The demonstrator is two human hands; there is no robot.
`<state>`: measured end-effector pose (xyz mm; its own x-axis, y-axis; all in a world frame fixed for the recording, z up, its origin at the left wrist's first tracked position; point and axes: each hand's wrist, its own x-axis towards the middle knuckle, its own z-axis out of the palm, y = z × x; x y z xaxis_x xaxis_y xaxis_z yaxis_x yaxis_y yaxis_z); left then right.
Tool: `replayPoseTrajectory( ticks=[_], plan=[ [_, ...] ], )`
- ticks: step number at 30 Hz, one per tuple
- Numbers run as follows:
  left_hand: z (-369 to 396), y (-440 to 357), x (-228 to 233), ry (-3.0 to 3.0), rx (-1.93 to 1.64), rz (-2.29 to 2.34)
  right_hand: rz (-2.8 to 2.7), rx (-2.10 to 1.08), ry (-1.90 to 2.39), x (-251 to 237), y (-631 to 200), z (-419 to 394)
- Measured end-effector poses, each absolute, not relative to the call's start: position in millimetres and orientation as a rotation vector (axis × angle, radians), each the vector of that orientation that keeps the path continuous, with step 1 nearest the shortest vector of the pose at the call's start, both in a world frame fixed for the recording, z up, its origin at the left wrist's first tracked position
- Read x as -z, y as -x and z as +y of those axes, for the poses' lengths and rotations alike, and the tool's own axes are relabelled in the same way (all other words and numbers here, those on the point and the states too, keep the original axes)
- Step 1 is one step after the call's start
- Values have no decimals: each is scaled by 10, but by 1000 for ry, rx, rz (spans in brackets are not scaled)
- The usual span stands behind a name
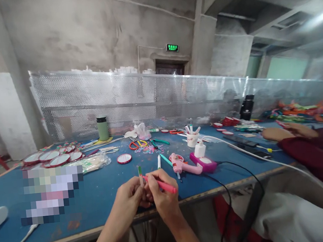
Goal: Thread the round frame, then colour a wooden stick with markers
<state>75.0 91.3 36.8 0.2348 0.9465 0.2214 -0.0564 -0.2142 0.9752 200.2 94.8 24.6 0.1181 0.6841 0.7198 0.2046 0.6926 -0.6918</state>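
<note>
two hands are closed near the table (95,203) edge: a thin stick (140,175) is pinched upright by the left hand (130,200), and what looks like a pink marker (162,185) is gripped by the right hand (161,193).

thin wooden stick (140,177), green-tipped, upright above table edge; pink marker (163,186), tilted, tip touching it

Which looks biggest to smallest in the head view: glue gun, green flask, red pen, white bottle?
1. Glue gun
2. Red pen, held in the right hand, partly hidden, nearest the camera
3. Green flask, farther back, so its rank against the pen is unsure
4. White bottle
</note>
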Motion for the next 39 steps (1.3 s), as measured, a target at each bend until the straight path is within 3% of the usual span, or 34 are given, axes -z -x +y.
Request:
replayPoseTrajectory(
  ticks=[26, 39],
  plan=[
    [955, -755, -327, -1441, -1204, 867, -1374, -286, 824, -299, -2000, 964],
    [934, -750, -358, -1456, -1202, 894, -1452, -390, 808, -270, -2015, 960]
  ],
)
